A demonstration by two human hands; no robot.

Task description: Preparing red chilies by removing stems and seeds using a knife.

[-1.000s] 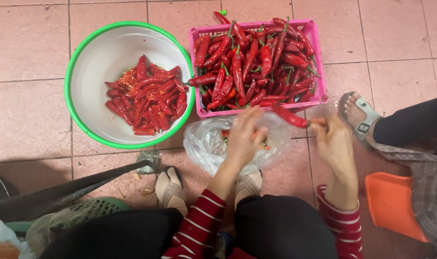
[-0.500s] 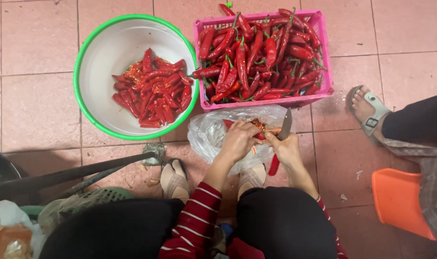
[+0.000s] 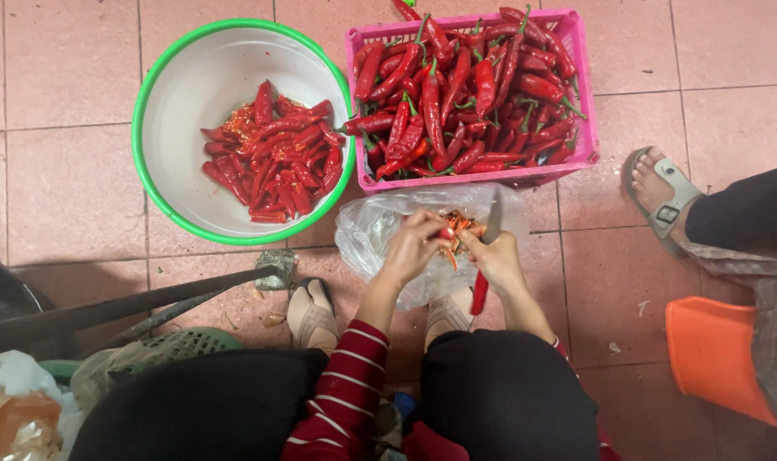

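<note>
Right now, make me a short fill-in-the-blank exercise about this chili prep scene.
1. The whole chilies with stems sit in a ____ crate.
2. The white bowl has a ____ rim.
3. The right hand holds a ____.
4. Both hands work over a clear plastic ____, where the left hand holds a chili.

Missing words: pink; green; knife; bag

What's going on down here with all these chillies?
A person crouches on the tiled floor, cutting a red chilli over a clear plastic bag. The left hand holds the chilli; the right hand holds a knife. Whole chillies fill the pink crate; cut ones lie in the green-rimmed bowl.
</note>
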